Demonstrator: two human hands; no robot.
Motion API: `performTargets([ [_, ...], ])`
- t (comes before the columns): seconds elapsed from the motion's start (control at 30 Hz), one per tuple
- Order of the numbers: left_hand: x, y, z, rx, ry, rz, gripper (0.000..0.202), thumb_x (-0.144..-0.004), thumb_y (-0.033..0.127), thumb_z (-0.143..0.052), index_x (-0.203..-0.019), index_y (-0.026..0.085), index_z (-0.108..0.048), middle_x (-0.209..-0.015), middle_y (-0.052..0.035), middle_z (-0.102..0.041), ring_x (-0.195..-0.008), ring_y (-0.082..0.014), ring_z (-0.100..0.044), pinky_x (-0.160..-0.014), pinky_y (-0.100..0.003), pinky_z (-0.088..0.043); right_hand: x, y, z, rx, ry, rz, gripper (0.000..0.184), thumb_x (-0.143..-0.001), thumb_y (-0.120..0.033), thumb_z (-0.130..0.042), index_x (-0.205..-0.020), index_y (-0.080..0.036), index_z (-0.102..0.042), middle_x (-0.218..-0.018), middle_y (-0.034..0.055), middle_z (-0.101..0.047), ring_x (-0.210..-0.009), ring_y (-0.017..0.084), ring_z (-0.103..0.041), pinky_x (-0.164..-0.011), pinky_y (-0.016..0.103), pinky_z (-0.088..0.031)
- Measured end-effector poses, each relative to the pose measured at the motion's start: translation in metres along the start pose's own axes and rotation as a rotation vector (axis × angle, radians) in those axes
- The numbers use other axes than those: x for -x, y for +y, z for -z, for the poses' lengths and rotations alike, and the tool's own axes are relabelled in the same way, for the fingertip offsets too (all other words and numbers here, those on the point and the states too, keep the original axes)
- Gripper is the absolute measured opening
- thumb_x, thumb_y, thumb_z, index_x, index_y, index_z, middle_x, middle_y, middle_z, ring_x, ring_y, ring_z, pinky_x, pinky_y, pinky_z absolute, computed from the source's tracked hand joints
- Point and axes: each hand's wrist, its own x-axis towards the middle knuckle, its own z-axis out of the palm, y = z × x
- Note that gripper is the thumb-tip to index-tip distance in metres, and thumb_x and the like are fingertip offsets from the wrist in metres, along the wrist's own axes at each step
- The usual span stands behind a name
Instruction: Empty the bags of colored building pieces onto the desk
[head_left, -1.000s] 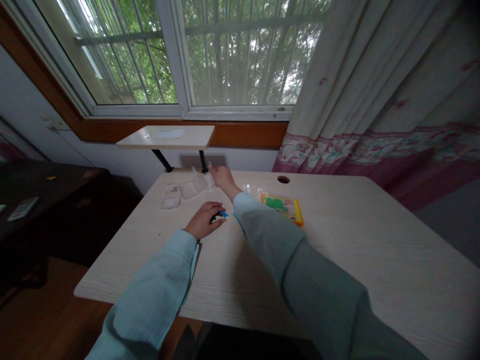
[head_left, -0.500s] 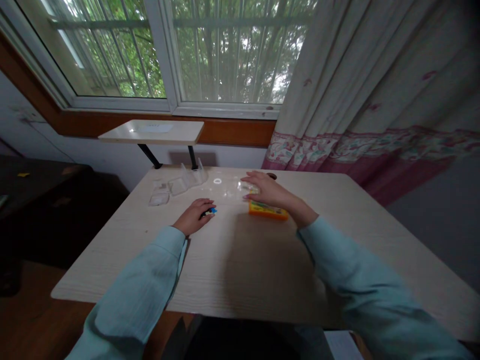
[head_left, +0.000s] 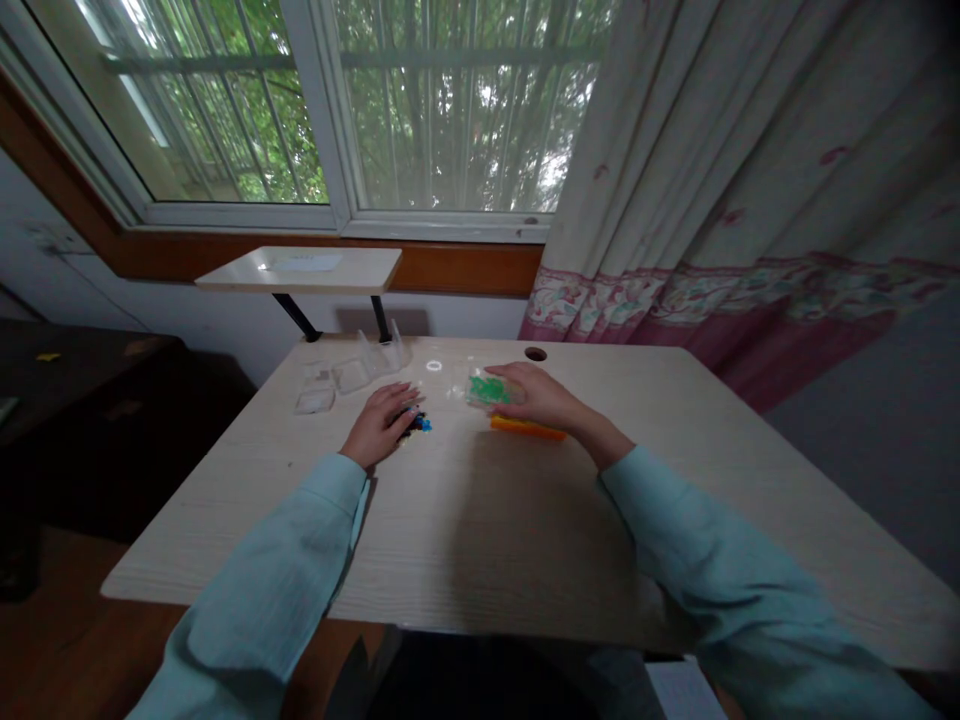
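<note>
My right hand (head_left: pixel 544 396) grips a small clear plastic box (head_left: pixel 489 390) with green pieces in it. Just below that hand lies an orange box (head_left: pixel 528 430), partly covered by it. On the left, my left hand (head_left: pixel 377 424) rests on the table, its fingers extended and a little apart. Beside its fingertips and thumb is a little pile of tiny black, blue and pale pieces (head_left: pixel 417 424); part of the pile is under the hand.
Clear plastic boxes (head_left: pixel 352 375) stand at the back left of the table (head_left: pixel 435 540), with a clear lid-like piece (head_left: pixel 315 401) nearby. A small white ring (head_left: pixel 433 366) lies behind the hands. A raised shelf (head_left: pixel 300 270) overhangs the far left edge. The table has a round hole (head_left: pixel 535 354) at the back.
My right hand now grips the clear box with green pieces, which was hardly visible before. My left hand has shifted slightly left and up, showing more of the tiny pieces.
</note>
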Motion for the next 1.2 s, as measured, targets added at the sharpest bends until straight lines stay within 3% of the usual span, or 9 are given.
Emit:
performTargets([
  [0.17, 0.0, 0.001, 0.009, 0.282, 0.011, 0.106, 0.068, -0.082, 0.043, -0.064, -0.142, 0.021, -0.039, -0.144, -0.0132, -0.045, -0.134, -0.0265, -0.041, -0.114, -0.047, -0.028, -0.036, -0.047, -0.024, -0.171, -0.035, 0.216, 0.064, -0.076, -0.044, -0.071, -0.133, -0.021, -0.053, -0.13, 0.0114, -0.059, -0.121, 0.025, -0.054, -0.104, 0.041, -0.04],
  [0.23, 0.001, -0.001, 0.011, 0.358, -0.005, 0.123, 0.074, -0.076, 0.042, -0.07, -0.14, 0.021, -0.04, -0.145, -0.0123, -0.044, -0.135, -0.0268, -0.04, -0.115, -0.045, -0.028, -0.049, -0.06, -0.035, -0.214, -0.049, 0.289, 0.061, -0.077, -0.041, -0.071, -0.132, -0.021, -0.054, -0.128, 0.011, -0.06, -0.119, 0.023, -0.055, -0.103, 0.039, -0.041],
  [0.33, 0.001, -0.007, 0.012, 0.429, 0.021, 0.187, 0.066, -0.073, 0.041, -0.073, -0.131, 0.02, -0.05, -0.137, -0.0108, -0.052, -0.13, -0.0264, -0.046, -0.112, -0.043, -0.033, -0.063, -0.07, -0.048, -0.242, -0.017, 0.349, 0.055, -0.08, -0.04, -0.069, -0.131, -0.022, -0.055, -0.129, 0.0113, -0.059, -0.121, 0.022, -0.054, -0.104, 0.039, -0.041],
  [0.47, 0.0, -0.012, 0.01, 0.521, 0.088, 0.263, 0.055, -0.073, 0.042, -0.072, -0.118, 0.015, -0.054, -0.119, -0.0113, -0.063, -0.112, -0.0247, -0.058, -0.103, -0.042, -0.042, -0.069, -0.072, -0.061, -0.172, 0.081, 0.355, 0.042, -0.088, -0.039, -0.06, -0.128, -0.024, -0.058, -0.135, 0.0105, -0.056, -0.127, 0.022, -0.049, -0.107, 0.041, -0.038],
  [0.7, -0.003, -0.008, 0.013, 0.594, 0.102, 0.277, 0.048, -0.071, 0.045, -0.071, -0.104, 0.016, -0.052, -0.101, -0.0068, -0.066, -0.093, -0.019, -0.062, -0.087, -0.034, -0.048, -0.064, -0.079, -0.071, -0.08, 0.114, 0.345, 0.037, -0.095, -0.034, -0.048, -0.13, -0.024, -0.056, -0.131, 0.0059, -0.06, -0.122, 0.018, -0.055, -0.102, 0.035, -0.042],
  [0.97, 0.0, -0.012, 0.01, 0.623, 0.089, 0.291, 0.049, -0.069, 0.048, -0.072, -0.101, 0.017, -0.053, -0.094, -0.0051, -0.066, -0.086, -0.0173, -0.062, -0.081, -0.031, -0.049, -0.056, -0.088, -0.085, 0.031, 0.198, 0.284, 0.036, -0.098, -0.034, -0.04, -0.125, -0.019, -0.059, -0.126, 0.0091, -0.064, -0.116, 0.02, -0.059, -0.098, 0.035, -0.045],
  [1.2, 0.001, -0.008, 0.008, 0.637, 0.111, 0.309, 0.048, -0.07, 0.046, -0.073, -0.104, 0.016, -0.054, -0.098, -0.0063, -0.067, -0.089, -0.018, -0.062, -0.084, -0.033, -0.049, -0.05, -0.094, -0.09, 0.091, 0.259, 0.269, 0.036, -0.099, -0.032, -0.036, -0.12, -0.016, -0.06, -0.126, 0.0119, -0.063, -0.116, 0.022, -0.059, -0.098, 0.035, -0.045],
])
